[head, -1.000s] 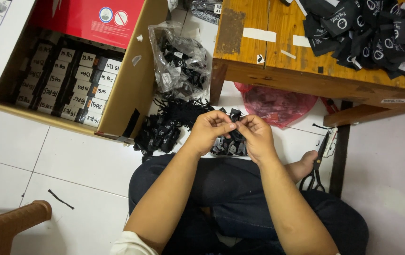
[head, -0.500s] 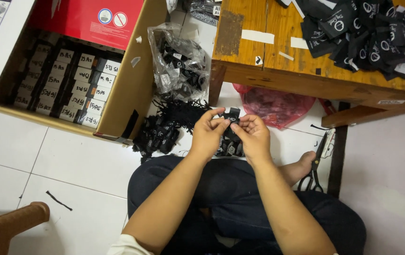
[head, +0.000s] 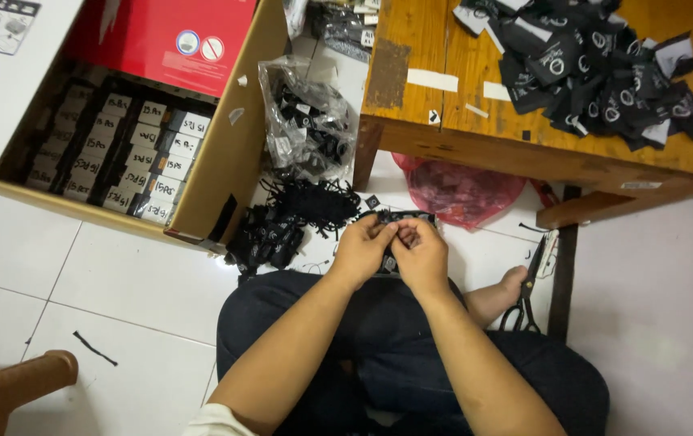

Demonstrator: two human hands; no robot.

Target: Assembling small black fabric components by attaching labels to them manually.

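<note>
You hold a small black label (head: 396,220) just above your lap, over the white tiled floor (head: 120,274). Your left hand (head: 364,246) and right hand (head: 421,252) are both closed on it, fingertips pinching its near edge, hands touching. Just left lies a heap of black labels and strings (head: 286,222). Beyond it sits a clear bag (head: 302,121) of more. Black scissors (head: 528,291) lie to the right by your foot. Farther off, a wooden counter (head: 443,121) carries loose labels; an open cardboard box (head: 225,153) stands far left.
</note>
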